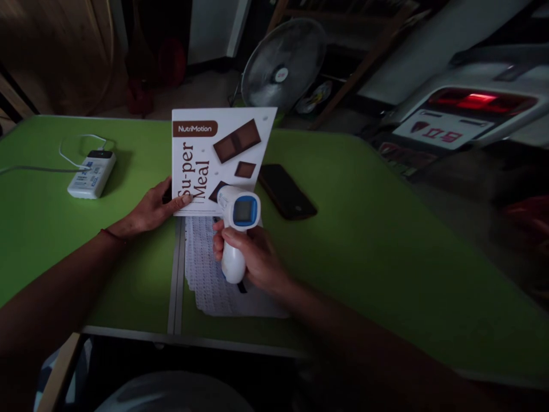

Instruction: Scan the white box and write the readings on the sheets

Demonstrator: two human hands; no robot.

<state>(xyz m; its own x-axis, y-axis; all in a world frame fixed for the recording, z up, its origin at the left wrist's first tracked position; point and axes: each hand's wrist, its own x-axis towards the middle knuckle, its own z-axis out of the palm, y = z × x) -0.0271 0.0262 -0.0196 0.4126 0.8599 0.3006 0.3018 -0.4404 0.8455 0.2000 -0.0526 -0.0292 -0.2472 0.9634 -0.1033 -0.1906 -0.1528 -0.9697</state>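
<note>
My left hand [156, 205] grips the lower left corner of a white box [199, 169] printed "NutriMotion Su-per Meal", its thumb on the front face. The box stands upright above the table, its front towards me. In my right hand [257, 254] is a white infrared thermometer [234, 260], fingers wrapped round its handle. Its blue-framed screen faces me and looks blank, and its head points at the lower right part of the box. Beneath both hands lie sheets of printed paper [206, 274]. The far side of the box is hidden.
A dark phone [288, 191] lies on the green folding table [364, 246], right of the box. At the left sits a white power block [92, 174] with cables. Beyond the table stand a round fan [283, 63] and a vehicle [480, 114] with a red tail light.
</note>
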